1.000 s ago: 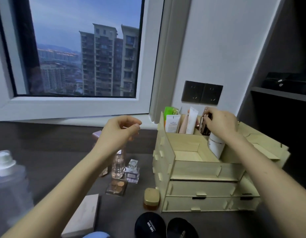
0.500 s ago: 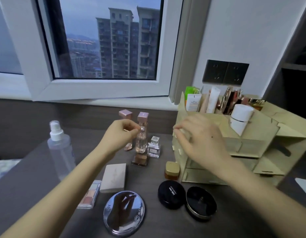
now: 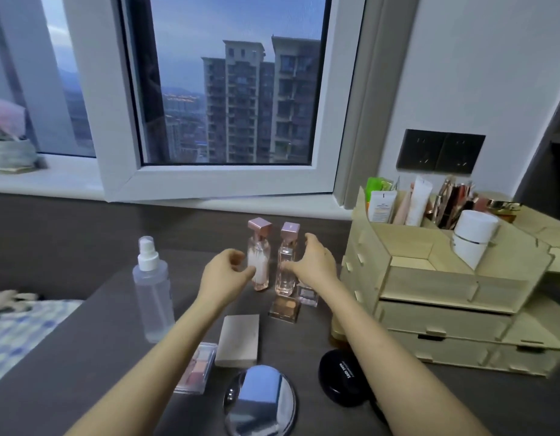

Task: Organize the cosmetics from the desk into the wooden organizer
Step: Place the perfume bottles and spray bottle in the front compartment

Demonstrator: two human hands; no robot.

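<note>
Two tall pink-capped perfume bottles stand side by side on the dark desk (image 3: 83, 357). My left hand (image 3: 227, 273) is half curled, its fingertips at the side of the left perfume bottle (image 3: 259, 247). Spread around the right perfume bottle (image 3: 286, 278) is my right hand (image 3: 315, 262), thumb behind and fingers in front; the bottle still stands on the desk. The wooden organizer (image 3: 429, 281) sits at the right, with tubes, lipsticks and a white jar (image 3: 473, 234) in its top compartments. Its drawers are shut.
On the desk are a clear spray bottle (image 3: 153, 287), a small square perfume (image 3: 307, 297), a clear palette (image 3: 285, 308), a beige case (image 3: 239, 339), a blush palette (image 3: 197, 368), a round mirror (image 3: 261, 401), a black compact (image 3: 341, 377) and a gold jar (image 3: 337, 335). Behind is an open window.
My right hand left the organizer's top and swung left to the right perfume bottle. The left hand reached forward to the left bottle. My view turned left and down.
</note>
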